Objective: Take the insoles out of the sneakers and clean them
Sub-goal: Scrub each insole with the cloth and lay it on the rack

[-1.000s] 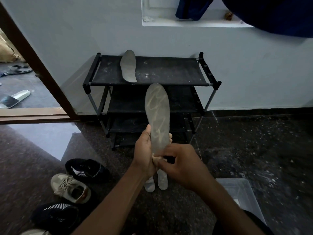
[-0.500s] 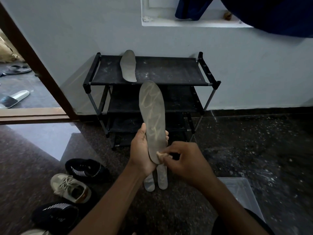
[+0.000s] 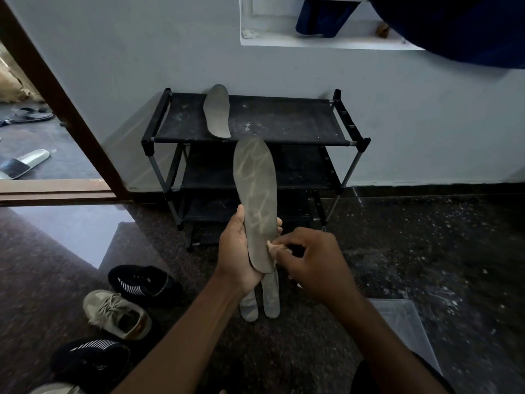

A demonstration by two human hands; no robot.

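**insole held upright, cloth at its heel end**

left hand [image 3: 238, 253] grips the held insole [image 3: 255, 191] near the heel, thumb up its left edge and fingertips showing past the right edge. the insole stands toe up in front of the shoe rack [image 3: 287, 122], and its grey face carries pale wavy streaks. right hand [image 3: 315, 268] pinches a small pale cloth wad [image 3: 273, 248] against the insole's right edge, just above the heel.

shelf insole [image 3: 217, 112] lies on the rack's top shelf toward the left end, toe at the back edge by the wall.

on the floor [image 3: 426, 237], under the hands, left floor insole [image 3: 249, 307] and right floor insole [image 3: 271, 297] lie side by side. their upper parts are hidden by the hands.

near the floor's lower left corner sit the black sneaker [image 3: 142, 282], beige sneaker [image 3: 116, 314] and striped sneaker [image 3: 91, 359], one after another toward the bottom edge. clear tub [image 3: 403, 322] sits at lower right, partly behind the right forearm.
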